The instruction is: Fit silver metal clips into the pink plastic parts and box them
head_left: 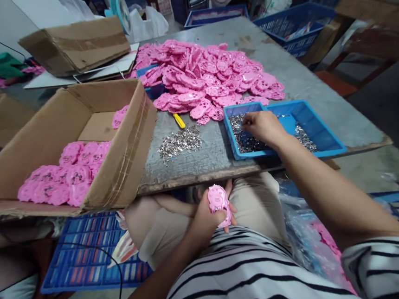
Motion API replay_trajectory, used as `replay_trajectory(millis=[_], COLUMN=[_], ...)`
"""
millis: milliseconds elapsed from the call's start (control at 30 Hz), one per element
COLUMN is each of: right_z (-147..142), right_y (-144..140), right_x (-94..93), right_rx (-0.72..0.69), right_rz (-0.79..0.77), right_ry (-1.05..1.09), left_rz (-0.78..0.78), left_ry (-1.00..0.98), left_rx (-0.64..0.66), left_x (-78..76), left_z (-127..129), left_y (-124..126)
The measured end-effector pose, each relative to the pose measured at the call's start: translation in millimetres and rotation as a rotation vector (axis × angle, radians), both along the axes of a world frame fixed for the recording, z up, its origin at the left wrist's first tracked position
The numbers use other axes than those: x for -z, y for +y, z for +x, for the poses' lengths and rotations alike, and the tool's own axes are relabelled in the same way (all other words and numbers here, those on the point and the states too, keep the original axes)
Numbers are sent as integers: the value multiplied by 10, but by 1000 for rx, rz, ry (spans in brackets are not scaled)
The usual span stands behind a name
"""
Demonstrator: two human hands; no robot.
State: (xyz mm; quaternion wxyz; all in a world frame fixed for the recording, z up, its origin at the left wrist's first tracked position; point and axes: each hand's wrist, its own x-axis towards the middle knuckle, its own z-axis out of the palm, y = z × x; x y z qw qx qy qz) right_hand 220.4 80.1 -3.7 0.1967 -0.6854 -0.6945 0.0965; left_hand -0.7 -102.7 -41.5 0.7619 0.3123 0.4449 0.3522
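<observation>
My left hand [205, 216] is closed around a pink plastic casing [217, 198], held over my lap below the table edge. Its thumb lies across the lower part of the casing. My right hand [266, 127] reaches into the left part of a blue plastic tray, fingers pinched together just over small silvery metal pieces [241, 139]. Whether a piece is between those fingertips is hidden. The blue tray [327, 134] has a second section with more metal pieces and a flat blue piece. Behind it lies a large heap of similar pink casings [210, 76].
A loose pile of metal pieces [181, 142] lies beside a yellow-handled tool [179, 121] on the grey table [320, 90]. At left stands an open cardboard box [123, 160] holding pink casings. Blue crates [96, 251] sit below and behind; another person's leg shows at lower left.
</observation>
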Motion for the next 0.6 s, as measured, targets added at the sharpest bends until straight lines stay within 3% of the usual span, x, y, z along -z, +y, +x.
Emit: replay_trajectory(millis=[133, 267, 400, 600], right_z=[-98, -408, -685, -775], right_y=[-175, -525, -833, -1005], right_x=[-213, -325, -279, -244], right_rx=[36, -118, -240, -464], right_rz=[-66, -264, -350, -366], right_ry=[577, 1065, 1105, 854], left_rz=[10, 125, 219, 237], left_ry=[-26, -43, -28, 61], left_rx=[-84, -292, -419, -498], left_x=[-90, -283, -402, -387], left_z=[-44, -87, -78, -58], left_y=[102, 277, 367, 340])
